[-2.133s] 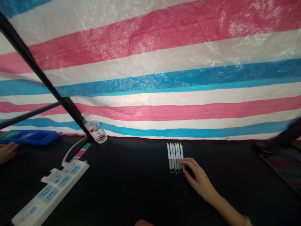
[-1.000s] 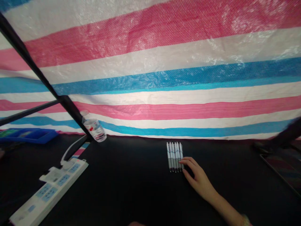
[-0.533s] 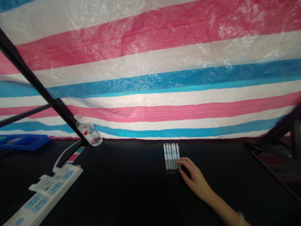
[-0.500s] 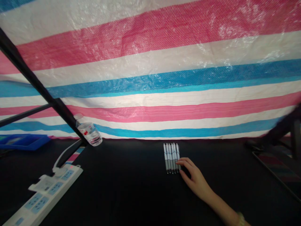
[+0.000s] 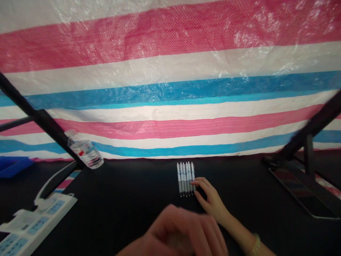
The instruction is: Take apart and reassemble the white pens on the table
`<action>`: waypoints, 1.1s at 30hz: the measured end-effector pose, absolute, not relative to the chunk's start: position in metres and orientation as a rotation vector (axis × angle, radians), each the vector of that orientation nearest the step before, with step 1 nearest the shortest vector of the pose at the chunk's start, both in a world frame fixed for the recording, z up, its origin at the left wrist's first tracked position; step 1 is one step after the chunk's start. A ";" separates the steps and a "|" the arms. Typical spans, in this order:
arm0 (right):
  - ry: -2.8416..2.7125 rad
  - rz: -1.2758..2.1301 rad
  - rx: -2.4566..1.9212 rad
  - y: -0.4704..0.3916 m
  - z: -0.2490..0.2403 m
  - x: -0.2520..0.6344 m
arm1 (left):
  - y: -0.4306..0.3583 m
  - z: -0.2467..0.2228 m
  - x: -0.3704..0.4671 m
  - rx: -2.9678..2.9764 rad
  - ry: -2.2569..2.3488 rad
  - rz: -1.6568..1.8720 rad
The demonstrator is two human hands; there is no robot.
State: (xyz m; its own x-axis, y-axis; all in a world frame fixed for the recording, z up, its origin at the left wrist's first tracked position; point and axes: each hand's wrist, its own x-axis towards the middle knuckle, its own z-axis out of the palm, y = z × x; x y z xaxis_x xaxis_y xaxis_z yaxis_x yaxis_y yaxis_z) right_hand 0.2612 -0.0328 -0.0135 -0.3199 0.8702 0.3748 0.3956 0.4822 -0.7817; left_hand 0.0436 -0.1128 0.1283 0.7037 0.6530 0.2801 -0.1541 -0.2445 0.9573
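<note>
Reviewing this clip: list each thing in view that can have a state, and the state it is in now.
Pens: six, flat, side by side.
Right hand: fingers loosely spread, fingertips at the row's right end.
Left hand: fingers curled, blurred; grip unclear.
Bottle: standing; fill level hard to tell.
Power strip: white plug at its far end.
Flat device: screen dark.
</note>
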 end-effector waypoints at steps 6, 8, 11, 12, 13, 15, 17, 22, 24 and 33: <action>-1.931 0.724 -1.060 -0.035 -0.010 0.260 | -0.048 0.066 0.041 2.078 1.241 0.781; -1.944 0.712 -1.072 -0.035 -0.010 0.260 | -0.041 0.036 0.042 2.120 1.337 0.668; -1.937 0.680 -1.101 -0.034 -0.011 0.262 | -0.035 0.011 0.050 2.133 1.406 0.675; -1.926 0.663 -1.115 -0.033 -0.011 0.263 | -0.033 0.008 0.052 2.148 1.409 0.683; -1.913 0.647 -1.130 -0.031 -0.012 0.265 | -0.030 0.007 0.055 2.164 1.408 0.685; -1.891 0.622 -1.161 -0.029 -0.011 0.267 | -0.023 0.010 0.057 2.203 1.377 0.653; -1.877 0.615 -1.184 -0.027 -0.010 0.269 | -0.016 0.013 0.056 2.262 1.322 0.613; -1.848 0.613 -1.189 -0.028 -0.008 0.268 | -0.006 0.015 0.039 2.469 1.178 0.583; -1.813 0.609 -1.195 -0.029 -0.005 0.267 | -0.006 0.012 0.032 2.515 1.187 0.549; -1.550 0.907 -1.297 -0.047 0.014 0.260 | -0.012 0.003 0.031 2.593 1.123 0.650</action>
